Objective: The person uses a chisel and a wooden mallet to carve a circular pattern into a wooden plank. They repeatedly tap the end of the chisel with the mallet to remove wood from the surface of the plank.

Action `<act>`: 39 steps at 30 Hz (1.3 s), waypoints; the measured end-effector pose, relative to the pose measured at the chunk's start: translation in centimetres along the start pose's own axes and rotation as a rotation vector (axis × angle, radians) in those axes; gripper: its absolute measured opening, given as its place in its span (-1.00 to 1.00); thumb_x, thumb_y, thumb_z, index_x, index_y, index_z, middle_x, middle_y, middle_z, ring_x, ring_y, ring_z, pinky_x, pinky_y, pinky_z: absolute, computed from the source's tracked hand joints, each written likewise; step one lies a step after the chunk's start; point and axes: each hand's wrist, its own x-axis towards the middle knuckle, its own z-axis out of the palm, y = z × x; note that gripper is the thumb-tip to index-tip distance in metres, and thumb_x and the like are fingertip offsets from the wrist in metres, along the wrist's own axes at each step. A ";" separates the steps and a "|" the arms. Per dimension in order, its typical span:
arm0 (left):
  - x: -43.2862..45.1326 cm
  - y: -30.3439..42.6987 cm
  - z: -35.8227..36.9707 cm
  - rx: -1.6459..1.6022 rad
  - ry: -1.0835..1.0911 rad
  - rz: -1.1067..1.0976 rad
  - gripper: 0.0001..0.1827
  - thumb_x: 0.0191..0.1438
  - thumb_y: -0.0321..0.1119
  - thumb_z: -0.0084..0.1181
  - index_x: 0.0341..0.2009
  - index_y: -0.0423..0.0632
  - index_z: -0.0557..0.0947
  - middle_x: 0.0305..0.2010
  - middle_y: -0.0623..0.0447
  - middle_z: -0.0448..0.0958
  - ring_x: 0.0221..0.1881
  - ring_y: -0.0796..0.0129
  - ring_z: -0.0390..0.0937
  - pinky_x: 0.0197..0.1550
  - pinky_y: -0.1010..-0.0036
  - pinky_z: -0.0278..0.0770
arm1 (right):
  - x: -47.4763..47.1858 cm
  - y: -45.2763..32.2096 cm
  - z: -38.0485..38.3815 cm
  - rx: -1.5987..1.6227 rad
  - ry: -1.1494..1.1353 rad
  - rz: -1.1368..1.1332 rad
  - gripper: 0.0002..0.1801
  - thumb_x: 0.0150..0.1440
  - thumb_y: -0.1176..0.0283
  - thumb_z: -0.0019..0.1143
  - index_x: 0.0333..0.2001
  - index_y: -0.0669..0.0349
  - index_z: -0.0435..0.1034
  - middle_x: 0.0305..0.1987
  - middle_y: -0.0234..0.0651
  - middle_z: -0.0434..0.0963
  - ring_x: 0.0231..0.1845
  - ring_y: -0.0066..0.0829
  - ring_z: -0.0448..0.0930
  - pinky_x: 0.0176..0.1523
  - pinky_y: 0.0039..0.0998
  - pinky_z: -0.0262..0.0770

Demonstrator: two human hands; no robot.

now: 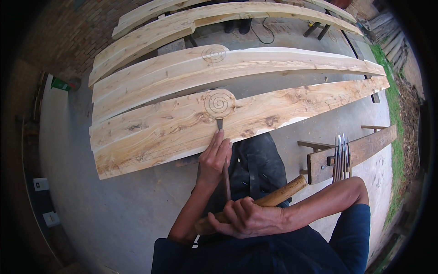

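My left hand [215,156] grips a wood chisel [226,181], its flat blade pointing away from me. The blade's tip meets the lower edge of a round spiral carving [219,103] on the nearest timber board [164,137]. Pencilled lines and brown knots mark that board. In my right hand [251,217] is a thick round wooden stick or mallet [282,192], held crosswise close to my body. The chisel's handle runs down to my right fingers; whether they touch it I cannot tell.
Behind lies a second board [273,60] with a similar spiral, then further curved timbers [143,37]. To the right, several carving chisels [338,154] stand at a low wooden bench [366,147]. A person's dark shoes [243,26] and a black cable [270,37] show beyond the boards.
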 end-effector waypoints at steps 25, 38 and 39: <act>1.0 0.4 0.4 -0.052 0.100 -0.090 -0.88 0.22 -0.60 0.34 -0.14 -0.31 0.79 0.05 -0.37 0.77 0.01 -0.15 0.82 0.00 0.18 0.82 | 0.1 -0.7 -1.2 -0.125 -0.021 -0.013 -0.46 0.23 0.32 0.11 0.29 0.20 0.49 -0.42 -0.41 0.41 -0.46 -0.49 0.44 -0.45 -0.42 0.26; 3.1 -2.0 -3.1 -0.383 0.300 -0.621 -0.75 0.47 -0.47 0.17 0.00 -0.45 0.74 0.29 -0.33 0.69 0.19 0.09 0.74 0.26 0.29 0.71 | -0.2 1.1 -1.0 0.058 -0.018 0.098 -0.52 0.31 0.32 0.11 0.27 0.23 0.50 -0.47 -0.49 0.33 -0.53 -0.62 0.37 -0.44 -0.48 0.07; 2.8 -2.0 -3.2 -0.349 0.258 -0.538 -0.79 0.43 -0.51 0.20 -0.01 -0.43 0.75 0.27 -0.33 0.70 0.19 0.07 0.75 0.25 0.29 0.70 | -0.1 1.3 -1.1 0.062 -0.033 0.104 -0.51 0.30 0.31 0.11 0.27 0.23 0.50 -0.47 -0.49 0.33 -0.53 -0.62 0.37 -0.44 -0.49 0.07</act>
